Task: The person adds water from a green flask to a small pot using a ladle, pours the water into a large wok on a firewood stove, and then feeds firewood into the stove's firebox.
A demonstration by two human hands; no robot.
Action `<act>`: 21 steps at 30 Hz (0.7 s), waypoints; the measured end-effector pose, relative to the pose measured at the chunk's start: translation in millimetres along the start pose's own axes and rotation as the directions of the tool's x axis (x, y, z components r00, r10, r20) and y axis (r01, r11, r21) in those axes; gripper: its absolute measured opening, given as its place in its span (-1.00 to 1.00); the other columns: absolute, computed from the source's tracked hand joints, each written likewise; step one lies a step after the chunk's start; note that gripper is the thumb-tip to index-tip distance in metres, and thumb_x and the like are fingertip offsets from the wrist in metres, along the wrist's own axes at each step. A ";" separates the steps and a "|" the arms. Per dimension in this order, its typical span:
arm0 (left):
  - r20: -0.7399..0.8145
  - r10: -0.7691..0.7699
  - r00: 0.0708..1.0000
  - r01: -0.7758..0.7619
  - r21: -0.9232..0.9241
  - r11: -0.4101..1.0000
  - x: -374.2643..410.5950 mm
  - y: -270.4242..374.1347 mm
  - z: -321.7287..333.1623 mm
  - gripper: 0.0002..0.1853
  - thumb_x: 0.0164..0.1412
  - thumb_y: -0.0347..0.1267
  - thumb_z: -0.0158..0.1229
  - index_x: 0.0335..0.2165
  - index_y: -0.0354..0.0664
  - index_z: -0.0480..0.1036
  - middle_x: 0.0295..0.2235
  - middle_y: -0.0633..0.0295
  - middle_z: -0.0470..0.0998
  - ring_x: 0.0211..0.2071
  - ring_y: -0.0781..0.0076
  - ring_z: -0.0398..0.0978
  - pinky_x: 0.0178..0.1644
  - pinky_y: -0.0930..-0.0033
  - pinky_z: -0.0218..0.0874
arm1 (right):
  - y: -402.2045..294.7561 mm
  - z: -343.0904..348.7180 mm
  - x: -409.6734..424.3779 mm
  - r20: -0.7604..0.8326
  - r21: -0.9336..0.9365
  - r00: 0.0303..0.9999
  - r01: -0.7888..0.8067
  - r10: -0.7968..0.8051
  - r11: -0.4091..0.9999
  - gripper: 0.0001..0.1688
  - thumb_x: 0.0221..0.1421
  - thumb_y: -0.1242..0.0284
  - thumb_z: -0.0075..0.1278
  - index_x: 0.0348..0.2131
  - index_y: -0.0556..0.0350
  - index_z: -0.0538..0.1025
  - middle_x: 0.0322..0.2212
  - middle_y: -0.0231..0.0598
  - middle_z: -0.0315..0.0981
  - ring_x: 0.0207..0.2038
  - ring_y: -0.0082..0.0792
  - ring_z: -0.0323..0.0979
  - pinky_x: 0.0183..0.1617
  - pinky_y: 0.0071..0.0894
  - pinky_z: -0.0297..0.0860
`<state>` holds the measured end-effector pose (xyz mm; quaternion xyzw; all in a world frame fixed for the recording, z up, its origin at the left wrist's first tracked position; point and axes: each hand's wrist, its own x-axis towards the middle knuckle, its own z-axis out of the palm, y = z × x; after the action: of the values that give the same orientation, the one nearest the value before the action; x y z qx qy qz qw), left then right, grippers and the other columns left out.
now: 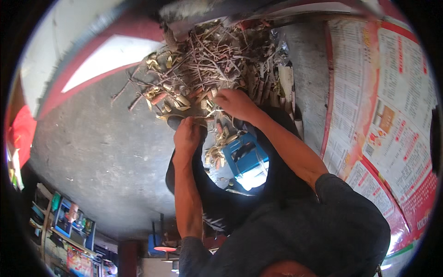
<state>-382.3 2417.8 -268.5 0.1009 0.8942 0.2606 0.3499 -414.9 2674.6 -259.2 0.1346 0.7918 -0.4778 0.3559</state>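
Note:
My right hand reaches down over the near edge of a heap of dry twigs. Its fingers are curled beside pale and reddish corn cobs; whether it grips one is hidden. Closer to me, my left hand is bent into a loose fist just above my left shoe. A thin strip of dry stalk or husk shows by its fingertips, but I cannot tell if it is held. Bits of dry corn husk lie between the hands and the twigs.
A blue plastic crate stands between my legs, with more cobs beside it. Printed sheets cover the surface at right. Shelves with bottles stand at lower left. Grey concrete floor extends leftward.

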 end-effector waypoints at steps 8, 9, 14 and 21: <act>-0.306 0.122 0.944 -0.114 0.042 0.993 -36.8 63.1 -41.0 -0.72 0.19 -0.37 0.19 -0.13 -0.19 0.45 -0.21 0.00 0.53 -0.18 -0.13 0.51 -0.17 -0.04 0.36 | -40.0 12.5 -38.1 -0.070 -0.260 0.920 0.356 -0.385 0.898 -0.68 0.26 0.27 0.00 -0.19 0.18 0.54 -0.30 0.00 0.53 -0.21 0.07 0.53 -0.13 0.01 0.41; -0.273 0.111 0.956 -0.082 0.113 0.990 -49.5 59.4 -36.1 -0.75 0.18 -0.36 0.18 -0.17 -0.20 0.45 -0.24 0.00 0.54 -0.21 -0.11 0.51 -0.18 -0.03 0.36 | -38.0 13.4 -41.6 -0.054 -0.298 0.907 0.384 -0.417 0.874 -0.67 0.25 0.27 0.01 -0.20 0.18 0.53 -0.29 0.01 0.52 -0.21 0.08 0.52 -0.13 0.02 0.41; -0.205 0.146 0.968 -0.077 0.311 0.947 -100.3 41.4 8.8 -0.83 0.19 -0.35 0.15 -0.27 -0.19 0.44 -0.35 -0.02 0.55 -0.26 -0.12 0.53 -0.20 -0.07 0.34 | -14.9 16.7 -74.9 -0.068 -0.457 0.793 0.515 -0.606 0.725 -0.66 0.22 0.23 0.01 -0.19 0.13 0.54 -0.27 0.01 0.54 -0.18 0.11 0.51 -0.12 0.02 0.41; -0.315 0.279 0.907 -0.236 0.169 0.957 -113.8 37.2 16.5 -0.61 0.23 -0.20 0.17 -0.06 -0.21 0.53 -0.19 -0.08 0.61 -0.14 -0.08 0.58 -0.05 0.06 0.38 | 2.4 -0.5 -105.3 -0.124 -0.470 0.723 0.560 -0.679 0.682 -0.57 0.19 0.19 0.05 -0.12 0.14 0.58 -0.26 0.03 0.60 -0.21 0.03 0.56 -0.12 -0.11 0.44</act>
<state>-287.5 2414.5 -193.5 0.1945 0.9340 0.2605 0.1480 -339.0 2689.6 -187.8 -0.1522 0.9126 -0.3729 0.0708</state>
